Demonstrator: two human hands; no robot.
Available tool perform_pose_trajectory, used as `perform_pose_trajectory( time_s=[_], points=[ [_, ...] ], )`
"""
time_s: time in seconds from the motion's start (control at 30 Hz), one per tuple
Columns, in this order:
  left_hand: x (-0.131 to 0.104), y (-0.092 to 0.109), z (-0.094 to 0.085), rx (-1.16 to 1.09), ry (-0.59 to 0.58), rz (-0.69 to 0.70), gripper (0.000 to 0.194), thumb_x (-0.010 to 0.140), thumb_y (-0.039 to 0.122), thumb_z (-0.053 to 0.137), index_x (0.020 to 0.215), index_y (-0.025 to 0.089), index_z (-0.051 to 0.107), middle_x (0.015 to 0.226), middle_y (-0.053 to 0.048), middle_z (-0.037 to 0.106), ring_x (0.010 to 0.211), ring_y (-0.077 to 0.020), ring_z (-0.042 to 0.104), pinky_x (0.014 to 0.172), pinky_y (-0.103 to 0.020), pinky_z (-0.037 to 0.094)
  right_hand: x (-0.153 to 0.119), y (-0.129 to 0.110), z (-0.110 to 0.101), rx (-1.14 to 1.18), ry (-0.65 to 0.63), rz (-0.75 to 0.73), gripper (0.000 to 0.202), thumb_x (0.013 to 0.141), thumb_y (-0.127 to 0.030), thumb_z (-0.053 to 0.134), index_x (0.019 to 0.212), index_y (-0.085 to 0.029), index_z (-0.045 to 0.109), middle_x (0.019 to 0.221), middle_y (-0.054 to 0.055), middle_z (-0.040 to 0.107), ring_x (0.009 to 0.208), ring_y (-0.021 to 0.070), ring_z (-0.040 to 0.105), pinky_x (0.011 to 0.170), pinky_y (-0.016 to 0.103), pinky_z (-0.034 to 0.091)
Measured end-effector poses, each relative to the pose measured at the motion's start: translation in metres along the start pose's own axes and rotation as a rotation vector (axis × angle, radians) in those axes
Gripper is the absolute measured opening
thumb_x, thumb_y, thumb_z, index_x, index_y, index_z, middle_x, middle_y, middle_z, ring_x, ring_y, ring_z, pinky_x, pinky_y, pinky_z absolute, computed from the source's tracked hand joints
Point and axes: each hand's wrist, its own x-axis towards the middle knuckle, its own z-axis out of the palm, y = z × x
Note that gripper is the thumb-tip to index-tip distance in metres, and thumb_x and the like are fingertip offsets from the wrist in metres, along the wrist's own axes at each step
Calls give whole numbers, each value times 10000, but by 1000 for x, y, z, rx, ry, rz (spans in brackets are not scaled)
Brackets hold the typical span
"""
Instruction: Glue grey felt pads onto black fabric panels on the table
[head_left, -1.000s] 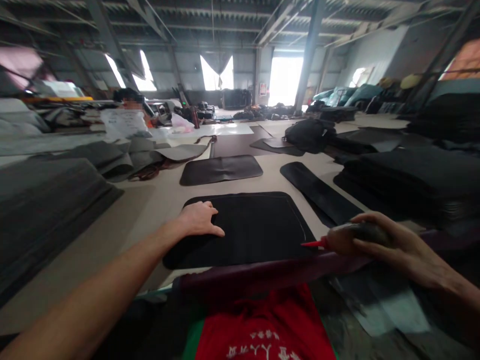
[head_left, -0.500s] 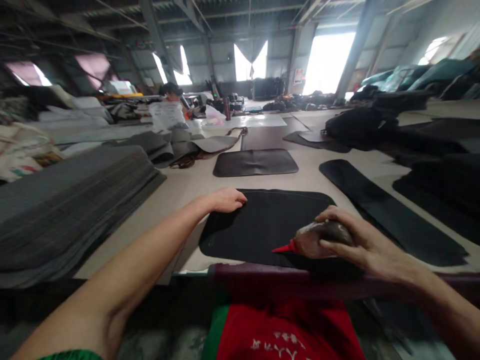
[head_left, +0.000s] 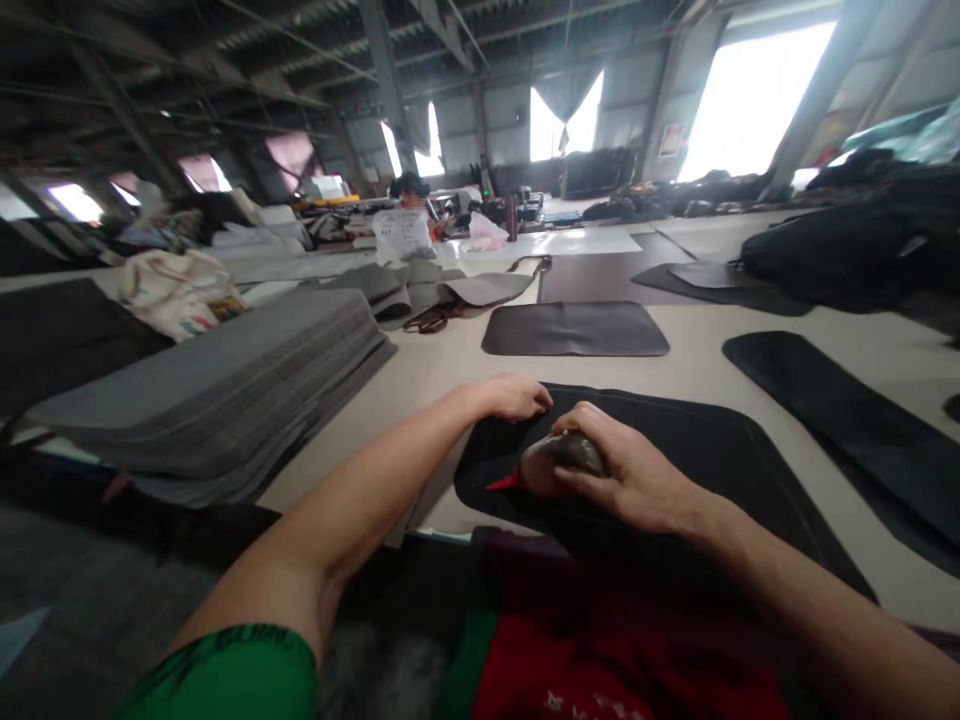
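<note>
A black rounded panel (head_left: 675, 450), leather-like or fabric, lies flat on the table in front of me. My left hand (head_left: 519, 397) is at its far left edge, fingers curled together on that edge; the fingertips are partly hidden. My right hand (head_left: 626, 470) is wrapped round a squeeze bottle (head_left: 546, 468) with a stained body and a red pointed nozzle. The bottle is tilted, its tip low over the panel's left part near the near left corner. Whether the tip touches the panel, I cannot tell.
Beyond the panel lies a dark brown panel (head_left: 576, 329). A long black strip (head_left: 847, 430) is at the right, and a thick stack of grey sheets (head_left: 247, 380) at the left. A black bag-like heap (head_left: 832, 260) sits far right. Another person (head_left: 410, 190) is at the back.
My right hand has carried the bottle leftward along the near side of the panel, closer to my left hand. The left hand stays at the far left edge. The view has turned left.
</note>
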Motion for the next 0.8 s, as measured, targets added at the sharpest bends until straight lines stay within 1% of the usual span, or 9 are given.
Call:
perform_pose_trajectory(
  time_s=[0.13, 0.23, 0.33, 0.43, 0.53, 0.6, 0.67, 0.73, 0.8],
  points=[
    [-3, 4, -5, -32, -29, -23, 320, 974, 347, 551, 1215, 161, 648, 906, -40, 716, 692, -148, 648, 730, -332, 551, 12, -1, 9, -22, 16, -41, 249, 869, -196, 611, 1092, -243, 509, 1083, 43, 551, 978, 229, 553, 828, 371, 444],
    [-3, 3, -7, -76, -42, -17, 339, 975, 411, 557, 1169, 149, 652, 879, -30, 693, 704, -151, 644, 728, -341, 557, 14, -1, 12, -54, 51, -43, 263, 861, -173, 603, 1095, -245, 509, 1102, 53, 551, 996, 236, 553, 838, 371, 445],
    [1, 1, -6, -114, -29, -9, 340, 965, 430, 572, 1118, 141, 663, 899, -40, 688, 774, -172, 655, 779, -378, 559, 17, 3, 15, -115, 98, -19, 254, 864, -190, 590, 1099, -242, 510, 1089, 64, 550, 983, 245, 557, 836, 379, 451],
    [3, 1, -4, -179, 9, -6, 313, 945, 396, 594, 1078, 127, 683, 932, -59, 699, 863, -201, 664, 844, -401, 547, 20, 9, 17, -124, 154, 53, 237, 852, -216, 582, 1081, -231, 527, 1050, 65, 559, 954, 253, 562, 823, 394, 454],
    [-4, -3, -5, -340, 45, 5, 315, 938, 315, 547, 1168, 143, 675, 968, -67, 729, 865, -199, 680, 796, -337, 551, 13, 16, 13, 31, 236, 212, 234, 839, -296, 602, 1058, -234, 547, 1017, 46, 596, 906, 246, 576, 802, 392, 453],
    [-17, -12, -7, -497, 114, 18, 399, 945, 312, 486, 1304, 178, 600, 1075, -73, 733, 910, -187, 692, 752, -280, 551, -1, 23, 4, 190, 306, 363, 296, 824, -383, 641, 1074, -244, 563, 954, 23, 625, 855, 239, 589, 770, 378, 458],
    [-34, -29, -8, -657, 263, 8, 492, 963, 371, 421, 1415, 185, 485, 1210, -103, 695, 1013, -187, 685, 752, -256, 548, -21, 33, -9, 422, 418, 502, 401, 770, -447, 713, 1094, -251, 582, 886, 4, 638, 800, 231, 602, 713, 350, 470],
    [-51, -50, -3, -782, 454, -53, 562, 953, 459, 395, 1418, 150, 458, 1249, -157, 667, 1056, -211, 677, 747, -266, 544, -43, 45, -26, 742, 565, 604, 464, 684, -452, 789, 1056, -234, 618, 870, 15, 656, 765, 226, 623, 659, 325, 494],
    [-63, -72, 10, -873, 596, -138, 627, 864, 551, 514, 1327, 129, 531, 1161, -177, 695, 982, -240, 694, 688, -279, 535, -63, 59, -48, 1026, 761, 680, 415, 647, -398, 801, 990, -207, 665, 902, 57, 684, 740, 220, 640, 610, 310, 521]
  ],
)
